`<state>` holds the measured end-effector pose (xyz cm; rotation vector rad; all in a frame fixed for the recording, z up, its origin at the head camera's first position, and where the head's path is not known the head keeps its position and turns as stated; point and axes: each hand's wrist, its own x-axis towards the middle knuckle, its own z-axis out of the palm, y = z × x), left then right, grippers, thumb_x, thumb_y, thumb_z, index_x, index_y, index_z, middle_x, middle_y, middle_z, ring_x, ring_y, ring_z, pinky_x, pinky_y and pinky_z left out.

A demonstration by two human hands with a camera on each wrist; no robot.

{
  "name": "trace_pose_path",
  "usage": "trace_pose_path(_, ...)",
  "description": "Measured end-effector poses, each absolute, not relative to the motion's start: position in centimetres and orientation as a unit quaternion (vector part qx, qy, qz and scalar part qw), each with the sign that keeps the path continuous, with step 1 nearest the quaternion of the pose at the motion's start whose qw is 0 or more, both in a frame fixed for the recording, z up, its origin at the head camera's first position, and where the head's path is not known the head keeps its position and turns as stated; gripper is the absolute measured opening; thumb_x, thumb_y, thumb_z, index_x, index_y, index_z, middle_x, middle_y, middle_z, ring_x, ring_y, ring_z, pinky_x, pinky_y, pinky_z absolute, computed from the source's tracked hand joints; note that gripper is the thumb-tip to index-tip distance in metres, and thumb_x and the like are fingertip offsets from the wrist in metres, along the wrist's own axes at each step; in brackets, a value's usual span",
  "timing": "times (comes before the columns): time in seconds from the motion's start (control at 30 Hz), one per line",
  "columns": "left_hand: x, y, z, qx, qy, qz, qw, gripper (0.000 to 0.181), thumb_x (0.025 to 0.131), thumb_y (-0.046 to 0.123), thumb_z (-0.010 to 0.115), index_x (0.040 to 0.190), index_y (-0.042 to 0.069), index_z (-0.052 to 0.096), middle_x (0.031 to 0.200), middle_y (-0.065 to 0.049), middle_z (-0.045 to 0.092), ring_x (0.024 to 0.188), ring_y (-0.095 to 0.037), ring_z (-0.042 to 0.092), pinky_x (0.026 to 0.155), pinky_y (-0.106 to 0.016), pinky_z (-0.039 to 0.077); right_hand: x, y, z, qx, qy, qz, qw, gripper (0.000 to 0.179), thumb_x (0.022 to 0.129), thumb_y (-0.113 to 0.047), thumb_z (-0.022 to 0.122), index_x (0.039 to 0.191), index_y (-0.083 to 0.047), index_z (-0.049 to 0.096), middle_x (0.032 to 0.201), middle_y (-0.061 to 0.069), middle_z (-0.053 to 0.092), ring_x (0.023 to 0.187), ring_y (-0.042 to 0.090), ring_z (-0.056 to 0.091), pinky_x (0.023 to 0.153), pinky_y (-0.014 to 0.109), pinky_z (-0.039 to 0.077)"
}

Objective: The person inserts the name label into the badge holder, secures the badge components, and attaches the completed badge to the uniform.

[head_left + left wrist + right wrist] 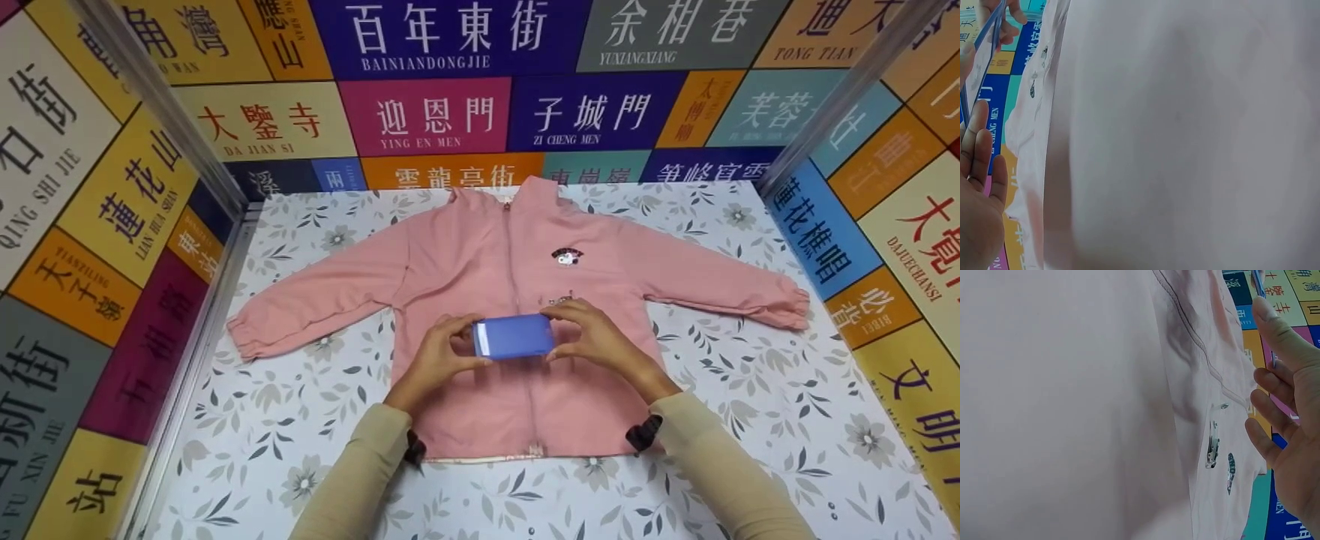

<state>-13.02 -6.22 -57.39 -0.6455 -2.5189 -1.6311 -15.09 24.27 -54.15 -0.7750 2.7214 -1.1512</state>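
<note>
A flat blue rectangular object (pixel 516 337) with a pale strip at its left end is held level above a pink zip-up jacket (pixel 461 397). My left hand (pixel 442 352) pinches its left end between thumb and fingers. The opposite end is gripped the same way by my right hand (pixel 600 337). From the left wrist, the object (pixel 983 62) appears nearly edge-on, with blue edges and a pale, shiny face; my left hand (pixel 979 185) is below it. The right wrist view shows my right hand (pixel 1292 405) with its thumb and a finger at a thin edge.
The jacket lies front up with both sleeves (pixel 322 292) spread and a small print (pixel 568 257) on its chest. Beneath it is a white floral tabletop (pixel 300 442). Colourful lettered panels (pixel 442 112) wall the back and both sides.
</note>
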Motion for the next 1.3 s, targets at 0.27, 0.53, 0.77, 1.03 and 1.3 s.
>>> trace_pose_path(0.27,-13.0,-6.2,-57.5,-0.211,-0.821,-0.529,0.041,0.074,0.063,0.015,0.093,0.129,0.002,0.063,0.096,-0.010,0.067,0.091,-0.024,0.057,0.084,-0.038,0.058,-15.1,23.8,-54.1,-0.260,0.887,-0.379,0.044,0.077,0.064,-0.026,0.092,0.134,-0.013,0.062,0.133,0.005,0.063,0.126,0.029,0.052,0.112,0.053,0.039)
trace_pose_path(0.53,-13.0,-6.1,-57.7,-0.215,-0.817,-0.534,0.043,0.073,0.062,0.012,0.093,0.129,0.001,0.064,0.094,-0.011,0.068,0.090,-0.023,0.056,0.083,-0.037,0.058,-15.1,23.4,-54.0,-0.263,0.885,-0.383,0.038,0.076,0.064,-0.025,0.092,0.133,-0.013,0.063,0.129,0.003,0.066,0.119,0.027,0.057,0.108,0.051,0.043)
trace_pose_path(0.77,-13.0,-6.1,-57.4,-0.215,-0.818,-0.532,0.037,0.074,0.063,0.017,0.093,0.129,0.002,0.064,0.097,-0.010,0.070,0.091,-0.023,0.058,0.084,-0.037,0.057,-15.1,23.1,-54.1,-0.263,0.884,-0.384,0.041,0.077,0.062,-0.024,0.093,0.132,-0.011,0.063,0.123,0.002,0.068,0.112,0.029,0.060,0.101,0.049,0.047)
trace_pose_path(1.03,-13.0,-6.1,-57.6,-0.216,-0.816,-0.534,0.036,0.073,0.062,0.017,0.094,0.128,0.004,0.064,0.096,-0.010,0.070,0.090,-0.024,0.059,0.083,-0.038,0.058,-14.9,23.1,-54.2,-0.259,0.886,-0.383,0.046,0.077,0.064,-0.025,0.092,0.133,-0.014,0.062,0.127,0.002,0.066,0.114,0.030,0.059,0.103,0.051,0.047)
trace_pose_path(1.3,-13.0,-6.0,-57.6,-0.220,-0.814,-0.536,0.032,0.074,0.062,0.013,0.093,0.128,-0.001,0.063,0.098,-0.011,0.070,0.091,-0.024,0.058,0.084,-0.036,0.057,-14.8,23.1,-54.0,-0.268,0.878,-0.395,0.049,0.076,0.064,-0.025,0.092,0.133,-0.012,0.062,0.128,0.001,0.066,0.115,0.032,0.059,0.103,0.052,0.046)
